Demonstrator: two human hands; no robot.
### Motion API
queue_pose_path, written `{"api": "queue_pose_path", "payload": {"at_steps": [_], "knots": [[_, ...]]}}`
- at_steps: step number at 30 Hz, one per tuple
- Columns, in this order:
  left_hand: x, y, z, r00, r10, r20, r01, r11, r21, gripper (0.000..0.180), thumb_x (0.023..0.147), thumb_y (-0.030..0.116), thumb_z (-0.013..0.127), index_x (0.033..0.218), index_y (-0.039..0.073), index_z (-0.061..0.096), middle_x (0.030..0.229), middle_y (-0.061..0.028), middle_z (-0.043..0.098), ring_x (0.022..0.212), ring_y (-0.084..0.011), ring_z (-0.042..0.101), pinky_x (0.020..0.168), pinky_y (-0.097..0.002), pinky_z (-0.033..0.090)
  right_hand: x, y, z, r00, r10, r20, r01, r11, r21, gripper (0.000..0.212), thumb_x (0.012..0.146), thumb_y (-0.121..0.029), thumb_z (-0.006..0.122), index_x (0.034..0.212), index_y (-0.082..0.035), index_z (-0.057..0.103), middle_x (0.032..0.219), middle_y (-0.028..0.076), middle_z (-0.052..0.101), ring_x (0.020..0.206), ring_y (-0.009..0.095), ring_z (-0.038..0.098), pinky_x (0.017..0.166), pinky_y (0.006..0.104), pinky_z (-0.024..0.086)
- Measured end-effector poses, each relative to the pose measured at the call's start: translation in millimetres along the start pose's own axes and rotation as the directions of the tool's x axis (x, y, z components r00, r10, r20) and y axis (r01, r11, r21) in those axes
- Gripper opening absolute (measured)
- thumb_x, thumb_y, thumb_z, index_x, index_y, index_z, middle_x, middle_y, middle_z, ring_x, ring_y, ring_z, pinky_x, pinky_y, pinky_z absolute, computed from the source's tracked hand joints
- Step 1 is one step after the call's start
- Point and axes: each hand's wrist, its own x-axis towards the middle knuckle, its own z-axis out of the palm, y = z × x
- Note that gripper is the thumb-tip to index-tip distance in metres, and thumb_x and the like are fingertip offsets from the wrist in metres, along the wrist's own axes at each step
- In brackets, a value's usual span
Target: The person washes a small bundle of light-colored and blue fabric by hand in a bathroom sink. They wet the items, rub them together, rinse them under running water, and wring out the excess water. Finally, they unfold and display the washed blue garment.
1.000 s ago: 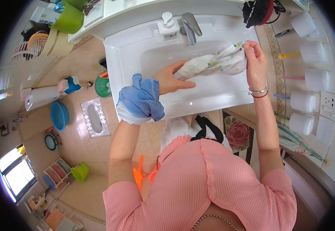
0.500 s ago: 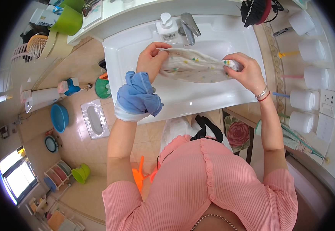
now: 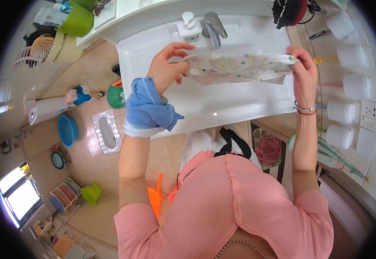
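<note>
A thin white cloth (image 3: 240, 71) with small green and yellow prints is stretched sideways above the white sink (image 3: 222, 101). My left hand (image 3: 167, 67) has its left end between thumb and fingers, the upper fingers loosely bent. At the other end, my right hand (image 3: 304, 71) grips the cloth's edge near the sink's right side, its thumb partly hidden. Bunched around my left wrist is a blue cloth (image 3: 147, 105) with a white part below it. The exact kind of the stretched cloth cannot be told.
A white pump bottle (image 3: 189, 30) and a metal faucet (image 3: 215, 29) stand at the sink's back. White cups (image 3: 341, 110) with toothbrushes line the right wall. A dark brush (image 3: 288, 13) lies at the back right. A blue basin (image 3: 68, 131) is on the left.
My right hand has moved right and turned upright, pulling the cloth out longer and flatter. The left hand has shifted slightly left, its upper fingers more spread.
</note>
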Motion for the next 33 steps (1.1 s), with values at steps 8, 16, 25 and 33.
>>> {"api": "queue_pose_path", "payload": {"at_steps": [8, 16, 25, 33], "knots": [[12, -27, -2, 0.999, -0.034, -0.009, 0.031, 0.971, -0.235, 0.038, 0.077, 0.0, 0.057, 0.115, 0.005, 0.059, 0.105, -0.0072, 0.055, 0.089, -0.0133, 0.057, 0.075, -0.0284, 0.053, -14, 40, 5, 0.929, 0.368, 0.043, -0.322, 0.859, -0.399, 0.006, 0.083, -0.007, 0.052, 0.086, -0.005, 0.056, 0.069, -0.003, 0.054, 0.059, 0.004, 0.048, 0.045, 0.0202, 0.038], [-4, -19, 20, 0.949, 0.269, 0.162, -0.309, 0.702, 0.642, 0.049, 0.072, 0.03, 0.077, 0.116, 0.014, 0.061, 0.102, -0.0056, 0.061, 0.089, -0.0215, 0.057, 0.078, -0.0342, 0.047, 2, 8, 12, 0.909, 0.365, 0.202, -0.406, 0.886, 0.222, 0.027, 0.085, -0.008, 0.051, 0.111, -0.004, 0.059, 0.095, 0.002, 0.056, 0.083, 0.009, 0.055, 0.07, 0.0241, 0.048], [-4, -12, 19, 0.992, -0.099, 0.073, 0.088, 0.986, 0.141, 0.03, 0.08, 0.018, 0.071, 0.106, 0.006, 0.063, 0.083, -0.0014, 0.061, 0.073, -0.0139, 0.059, 0.07, -0.027, 0.05, -18, 11, 8, 0.877, 0.189, 0.441, 0.197, 0.696, -0.691, 0.022, 0.075, -0.008, 0.071, 0.094, -0.004, 0.061, 0.087, 0.006, 0.054, 0.068, 0.013, 0.051, 0.063, 0.0264, 0.044], [-13, -6, 75, 0.958, 0.073, 0.277, 0.047, 0.914, -0.402, 0.048, 0.092, 0.029, 0.057, 0.13, 0.001, 0.047, 0.119, -0.0127, 0.055, 0.094, -0.025, 0.065, 0.075, -0.0314, 0.055, -29, 15, 71, 0.937, 0.151, 0.315, -0.061, 0.959, -0.277, 0.047, 0.076, -0.01, 0.073, 0.118, -0.007, 0.051, 0.103, 0.002, 0.061, 0.085, 0.009, 0.059, 0.075, 0.0244, 0.049]]}}
